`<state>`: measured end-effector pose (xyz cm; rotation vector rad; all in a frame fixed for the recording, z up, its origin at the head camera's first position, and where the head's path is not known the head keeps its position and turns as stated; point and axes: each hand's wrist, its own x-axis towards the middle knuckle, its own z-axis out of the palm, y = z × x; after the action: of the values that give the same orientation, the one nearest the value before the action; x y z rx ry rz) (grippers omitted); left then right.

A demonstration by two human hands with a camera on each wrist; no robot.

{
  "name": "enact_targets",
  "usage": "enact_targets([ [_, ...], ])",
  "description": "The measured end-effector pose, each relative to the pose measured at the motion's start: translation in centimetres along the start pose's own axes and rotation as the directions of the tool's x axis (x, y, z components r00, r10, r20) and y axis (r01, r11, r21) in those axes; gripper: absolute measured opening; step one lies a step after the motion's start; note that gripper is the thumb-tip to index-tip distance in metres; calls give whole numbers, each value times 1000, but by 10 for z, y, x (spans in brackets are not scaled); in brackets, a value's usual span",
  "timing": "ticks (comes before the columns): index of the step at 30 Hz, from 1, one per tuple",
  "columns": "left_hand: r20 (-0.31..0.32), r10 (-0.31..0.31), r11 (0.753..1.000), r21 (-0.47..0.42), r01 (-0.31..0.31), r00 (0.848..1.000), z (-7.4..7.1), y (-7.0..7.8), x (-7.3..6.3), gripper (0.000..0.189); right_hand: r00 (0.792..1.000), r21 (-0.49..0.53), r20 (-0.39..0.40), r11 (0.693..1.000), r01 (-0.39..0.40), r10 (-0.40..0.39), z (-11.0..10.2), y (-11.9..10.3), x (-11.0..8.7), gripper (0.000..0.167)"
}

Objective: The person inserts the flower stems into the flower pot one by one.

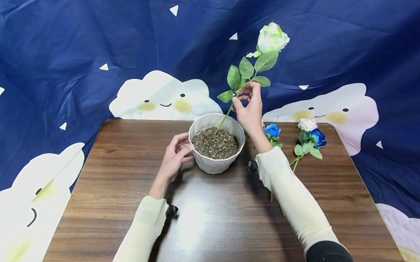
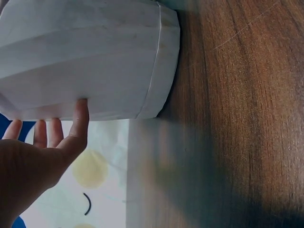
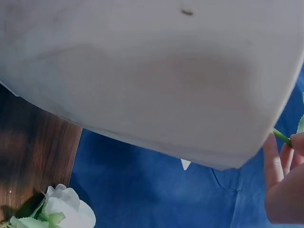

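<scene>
A white-green artificial rose [image 1: 272, 38] leans up to the right, its stem's lower end in the soil [image 1: 215, 144] of a white faceted flowerpot [image 1: 216, 166]. My right hand [image 1: 249, 108] pinches the green stem [image 3: 282, 137] between thumb and fingers, below most of the leaves and above the rim. At the pot's left side, my left hand [image 1: 176, 155] rests against the wall with its fingertips, the thumb near the rim. In the left wrist view, the fingers [image 2: 81, 116] reach out fairly straight to the pot.
Right of the pot, a blue rose [image 1: 272, 130] lies partly behind my right forearm. Further right lie another blue rose [image 1: 317, 137] and a white rose [image 1: 307, 124] on the brown wooden table [image 1: 127, 149]. A dark blue cloth [image 1: 71, 39] with cloud figures hangs behind.
</scene>
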<state>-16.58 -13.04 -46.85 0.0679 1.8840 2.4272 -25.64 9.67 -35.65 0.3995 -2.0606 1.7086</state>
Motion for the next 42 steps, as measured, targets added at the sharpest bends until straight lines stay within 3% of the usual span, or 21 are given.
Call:
enact_targets([
  [6, 1, -3, 1000, -7, 3, 1000, 0, 1, -1, 50, 999, -18, 49, 1000, 3, -2, 3, -20, -4, 35],
  [15, 1, 0, 1000, -5, 0, 1000, -1, 0, 1, 50, 991, -7, 121, 998, 58, -57, 11, -22, -3, 33],
  [21, 2, -3, 1000, -3, 3, 1000, -1, 0, 2, 50, 988, -36, 146, 998, 50, -45, 16, -23, -4, 35],
  [25, 1, -4, 1000, 4, 4, 1000, -1, 0, 1, 51, 987, -47, 150, 997, 60, -52, 19, -17, -4, 35],
  [32, -4, -1, 1000, 2, 1, 1000, -1, 0, 0, 50, 984, -51, 157, 995, 89, -80, 25, 14, 3, 34],
  [42, 1, 0, 1000, 4, 0, 1000, 0, -1, 0, 51, 976, -55, 193, 993, 109, -96, 29, 19, 4, 30],
])
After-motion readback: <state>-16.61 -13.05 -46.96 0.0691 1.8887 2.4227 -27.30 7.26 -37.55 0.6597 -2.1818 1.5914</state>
